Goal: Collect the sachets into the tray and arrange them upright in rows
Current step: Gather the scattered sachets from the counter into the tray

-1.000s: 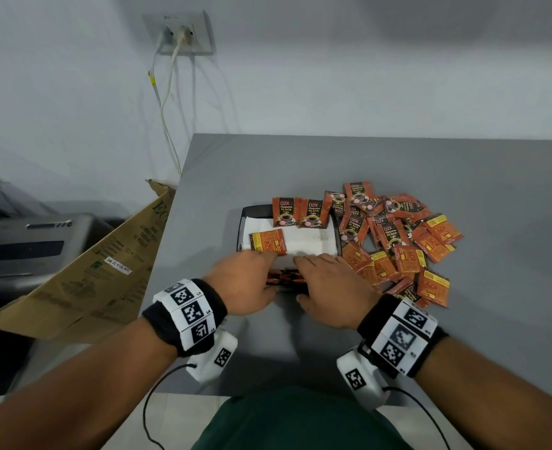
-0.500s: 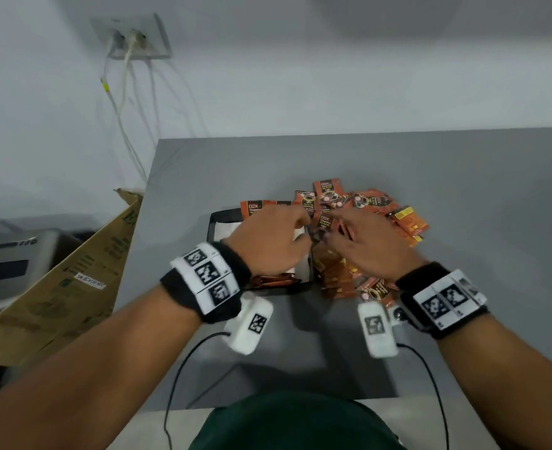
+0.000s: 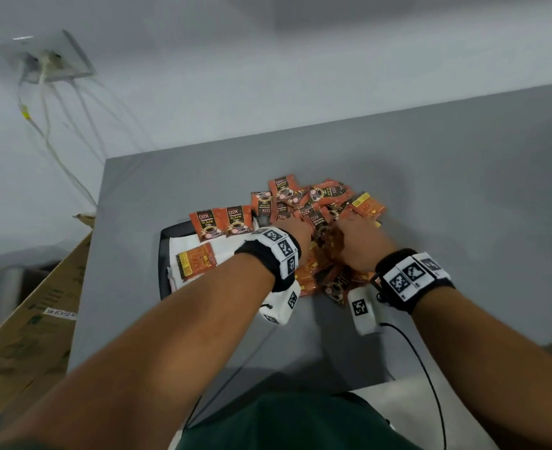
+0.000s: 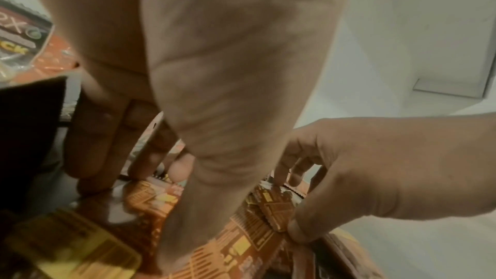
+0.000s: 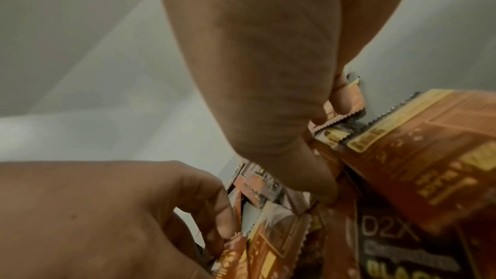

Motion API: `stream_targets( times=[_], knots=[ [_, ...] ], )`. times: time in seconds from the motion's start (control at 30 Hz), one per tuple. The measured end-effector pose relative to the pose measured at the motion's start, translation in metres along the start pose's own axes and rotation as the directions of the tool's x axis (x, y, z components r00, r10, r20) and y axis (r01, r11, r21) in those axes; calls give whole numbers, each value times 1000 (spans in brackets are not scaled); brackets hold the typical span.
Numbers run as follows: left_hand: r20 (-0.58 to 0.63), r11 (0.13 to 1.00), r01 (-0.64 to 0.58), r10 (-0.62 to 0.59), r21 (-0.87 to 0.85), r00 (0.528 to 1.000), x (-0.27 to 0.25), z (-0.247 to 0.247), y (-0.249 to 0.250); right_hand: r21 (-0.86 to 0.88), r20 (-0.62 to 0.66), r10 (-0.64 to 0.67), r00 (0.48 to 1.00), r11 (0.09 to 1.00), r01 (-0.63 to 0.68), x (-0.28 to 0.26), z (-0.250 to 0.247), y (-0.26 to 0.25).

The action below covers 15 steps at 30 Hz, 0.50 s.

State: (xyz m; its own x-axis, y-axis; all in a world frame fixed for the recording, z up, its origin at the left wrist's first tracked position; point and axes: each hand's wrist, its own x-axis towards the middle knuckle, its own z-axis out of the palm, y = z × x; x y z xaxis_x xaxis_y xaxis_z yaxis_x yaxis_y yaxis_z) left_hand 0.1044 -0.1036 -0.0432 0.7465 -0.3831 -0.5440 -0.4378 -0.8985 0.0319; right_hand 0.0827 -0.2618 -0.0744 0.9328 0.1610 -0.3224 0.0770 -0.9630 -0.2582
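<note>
Orange-and-black sachets lie heaped in a pile [image 3: 325,203] right of the black tray [image 3: 165,254]. Two sachets [image 3: 222,222] stand upright at the tray's far edge, and one sachet [image 3: 196,262] lies flat on its white liner. Both hands are down in the pile. My left hand [image 3: 300,233] has its thumb and fingers [image 4: 107,145] closed round a sachet [image 4: 150,198]. My right hand [image 3: 349,230] pinches sachets [image 4: 273,205] between thumb and fingertips [image 5: 346,97]. The hands hide the middle of the pile.
The grey table [image 3: 463,206] stretches away to the right and behind the pile. A cardboard box [image 3: 31,336] leans at the table's left edge. Cables [image 3: 50,138] hang from a wall socket at the far left.
Both hands have left the tray's near edge and moved right and forward into the loose pile, where they now close on sachets. The head view has tilted.
</note>
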Motion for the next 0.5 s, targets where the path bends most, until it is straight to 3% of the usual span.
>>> stream_targets(
  times=[0.23,0.5],
  knots=[
    [-12,986,79,-82,-146,997,7,7,0,-8,46,-24,999,1000,24,2,-3,4],
    [47,972,74,-65,-223,997,3,9,5,48,50,-4,999,999,2,5,-8,5]
  ],
)
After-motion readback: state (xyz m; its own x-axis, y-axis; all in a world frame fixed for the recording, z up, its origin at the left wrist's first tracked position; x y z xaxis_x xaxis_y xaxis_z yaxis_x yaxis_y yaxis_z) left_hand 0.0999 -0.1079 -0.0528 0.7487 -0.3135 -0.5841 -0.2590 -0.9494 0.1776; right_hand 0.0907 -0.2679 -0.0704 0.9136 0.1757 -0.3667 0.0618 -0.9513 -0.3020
